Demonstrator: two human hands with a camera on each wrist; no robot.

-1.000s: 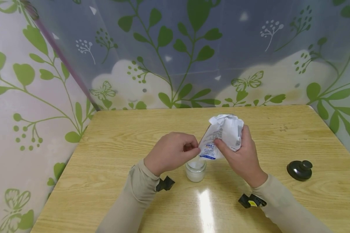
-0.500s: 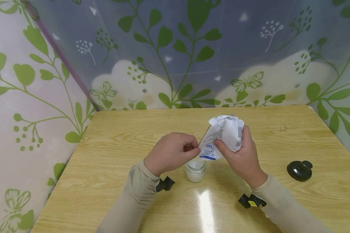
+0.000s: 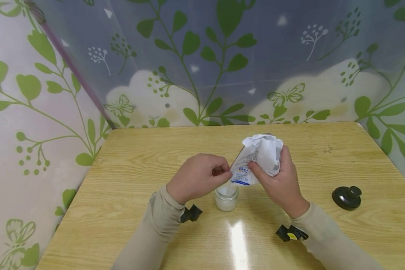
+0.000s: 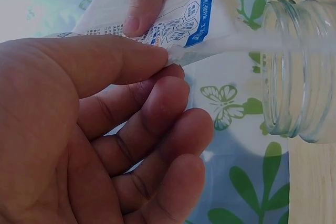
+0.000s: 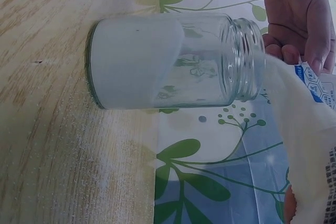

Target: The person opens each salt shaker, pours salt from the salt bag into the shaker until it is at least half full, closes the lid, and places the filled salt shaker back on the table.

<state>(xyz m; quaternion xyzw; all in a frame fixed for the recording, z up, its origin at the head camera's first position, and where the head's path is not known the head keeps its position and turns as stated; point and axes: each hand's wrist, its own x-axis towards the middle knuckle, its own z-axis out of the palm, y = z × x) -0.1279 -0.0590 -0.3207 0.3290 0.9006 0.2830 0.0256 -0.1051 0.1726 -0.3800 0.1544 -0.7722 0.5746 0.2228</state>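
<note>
A white printed bag of fine white granules point(image 3: 264, 152) is tilted, its lower corner over a glass jar point(image 3: 226, 203). My right hand point(image 3: 283, 185) grips the bag, thumb across its printed face. Between thumb and forefinger, my left hand point(image 3: 200, 176) pinches the bag's edge near the blue-striped corner; its other fingers are loosely curled. In the left wrist view, a white stream point(image 4: 231, 44) runs from this corner into the jar's mouth. White granules point(image 5: 128, 61) fill over half of the jar in the right wrist view, their surface sloping.
A black round lid with a knob point(image 3: 347, 197) lies on the wooden table point(image 3: 138, 150) at the right. White grains are scattered on the tabletop point(image 5: 100, 166) beside the jar. Leaf-patterned walls point(image 3: 216, 75) stand behind and to the left.
Both hands and the jar keep almost the same places. The bag's upper end has dipped very slightly.
</note>
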